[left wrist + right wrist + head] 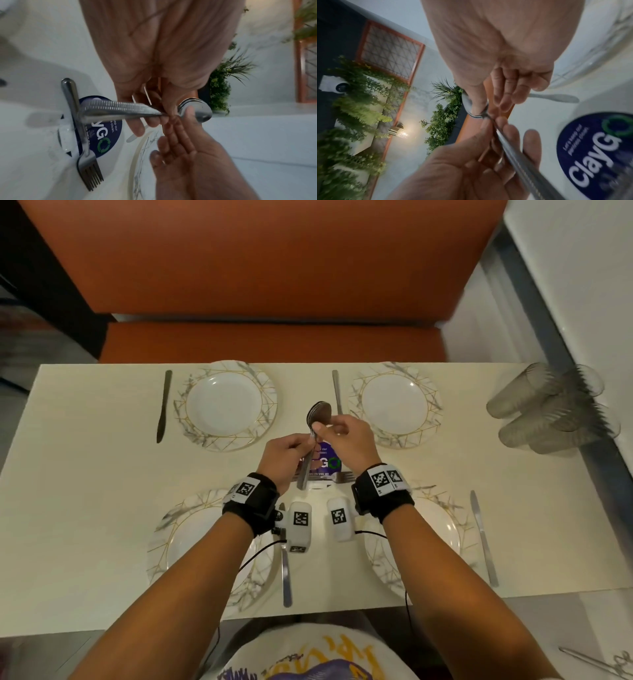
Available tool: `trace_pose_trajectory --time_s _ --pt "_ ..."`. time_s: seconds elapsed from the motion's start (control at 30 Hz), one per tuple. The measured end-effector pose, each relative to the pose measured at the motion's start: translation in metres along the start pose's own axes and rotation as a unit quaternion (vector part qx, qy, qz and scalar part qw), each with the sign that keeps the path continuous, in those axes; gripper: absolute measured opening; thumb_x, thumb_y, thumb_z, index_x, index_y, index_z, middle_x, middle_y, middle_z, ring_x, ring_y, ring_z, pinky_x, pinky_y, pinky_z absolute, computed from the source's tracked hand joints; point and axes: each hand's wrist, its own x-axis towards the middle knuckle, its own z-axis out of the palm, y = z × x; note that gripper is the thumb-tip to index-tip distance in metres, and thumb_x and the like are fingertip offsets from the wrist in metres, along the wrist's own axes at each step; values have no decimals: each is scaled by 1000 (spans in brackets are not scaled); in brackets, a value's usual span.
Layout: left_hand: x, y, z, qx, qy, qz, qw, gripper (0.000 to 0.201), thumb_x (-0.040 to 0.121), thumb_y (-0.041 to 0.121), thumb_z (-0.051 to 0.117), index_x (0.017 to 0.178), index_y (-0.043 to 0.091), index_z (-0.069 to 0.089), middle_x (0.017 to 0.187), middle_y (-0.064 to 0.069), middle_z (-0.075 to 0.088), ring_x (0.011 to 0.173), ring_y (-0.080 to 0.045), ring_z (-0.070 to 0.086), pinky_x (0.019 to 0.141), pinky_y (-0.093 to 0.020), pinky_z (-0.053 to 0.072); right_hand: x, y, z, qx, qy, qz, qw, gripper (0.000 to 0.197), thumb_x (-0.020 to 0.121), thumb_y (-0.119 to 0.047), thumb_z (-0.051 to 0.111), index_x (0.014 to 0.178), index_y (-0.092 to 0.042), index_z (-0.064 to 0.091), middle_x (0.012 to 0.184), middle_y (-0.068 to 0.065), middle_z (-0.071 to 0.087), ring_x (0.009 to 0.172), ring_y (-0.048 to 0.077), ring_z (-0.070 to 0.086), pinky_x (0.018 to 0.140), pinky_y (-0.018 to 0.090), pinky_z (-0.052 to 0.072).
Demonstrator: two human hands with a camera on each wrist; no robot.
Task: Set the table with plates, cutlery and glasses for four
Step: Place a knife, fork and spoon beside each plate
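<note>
Over the middle of the table, the left hand (286, 451) is wrapped round the handles of a nested bunch of shiny steel spoons (319, 413), bowls pointing to twelve o'clock. The right hand (346, 436) comes in from three o'clock, thumb and fingertips pinching at the necks, just under the bowls; it looks set to peel one spoon off the stack.

These will be stiff, light and slick. Polished metal on metal, so they should slide apart readily and could just as easily slip and clatter. The ribbed handles give the better purchase; the narrow neck is the spot to separate one.

Below the hands a steel fork (80, 132) lies across a round dark-blue sticker (106, 136) on the cream rectangular tabletop (96, 474), which is smooth and hard.

Four marble-patterned, gold-lined round plates sit at ten (226, 405), two, seven and five o'clock, each with a steel table knife (164, 405) beside it. A cluster of clear ribbed tumblers (555, 409) waits at three o'clock, not yet dealt out.

An orange upholstered bench (267, 268) runs along twelve o'clock, and hanging greenery (359, 105) lines the wall beyond.
</note>
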Motion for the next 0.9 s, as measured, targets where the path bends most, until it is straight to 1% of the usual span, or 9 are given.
trace_pose_trajectory --time_s 0.13,0.23,0.43,0.5,0.6,0.7,0.8,0.87,0.9 --pt "-15 -10 -19 -1 -2 -5 1000 20 99 13 67 110 -2 75 102 -16 78 90 -26 76 76 -32 61 -20 9 22 12 -13 -7 1000 22 83 -35 82 91 -15 78 84 -3 76 80 10 72 75 23 56" --pt "-28 -15 -31 11 -1 -10 1000 21 97 16 70 110 1 76 100 -13 79 88 -18 77 72 -26 60 -32 13 33 8 -1 -5 1000 22 82 -33 83 92 -14 80 84 -2 77 81 14 72 79 29 58" --pt "-43 -28 -48 12 8 -21 1000 21 96 15 72 110 2 77 102 -14 79 88 -17 76 71 -28 61 -50 24 43 28 21 41 999 17 83 -27 81 94 -14 80 87 -1 78 85 16 74 85 33 60" --pt "-45 -33 -55 25 24 -16 999 17 96 15 72 108 5 78 99 -13 79 87 -19 76 71 -28 61 -54 32 43 35 24 67 997 14 85 -27 79 94 -16 80 85 -1 78 80 14 73 80 31 59" --pt "-48 -42 -68 47 58 -9 997 14 96 13 72 106 7 79 95 -11 80 85 -21 75 69 -25 60 -68 48 42 33 27 111 993 15 88 -26 77 94 -13 79 85 3 78 68 12 68 68 27 52" --pt "-50 -51 -82 47 70 -16 996 16 96 13 71 108 8 79 97 -13 79 87 -22 75 72 -26 60 -86 70 47 11 24 159 987 4 88 -19 76 85 -17 79 83 5 78 69 15 68 67 29 54" --pt "-52 -57 -92 38 72 -25 996 18 96 14 71 110 5 78 101 -18 77 90 -24 74 72 -27 61 -104 87 60 -27 6 197 980 4 88 -13 76 87 -12 79 80 4 77 69 16 69 66 28 56" --pt "-53 -59 -95 33 72 -27 996 19 96 13 70 111 4 77 103 -20 77 92 -27 74 73 -27 61 -113 94 70 -53 4 207 977 5 86 -13 78 83 -10 79 75 6 76 64 15 66 67 26 58" --pt "-53 -61 -97 34 71 -27 997 18 97 12 70 111 4 78 104 -20 76 93 -28 74 75 -30 62 -116 98 74 -62 9 208 976 7 86 -13 79 81 -8 79 73 7 75 59 14 64 63 22 56"
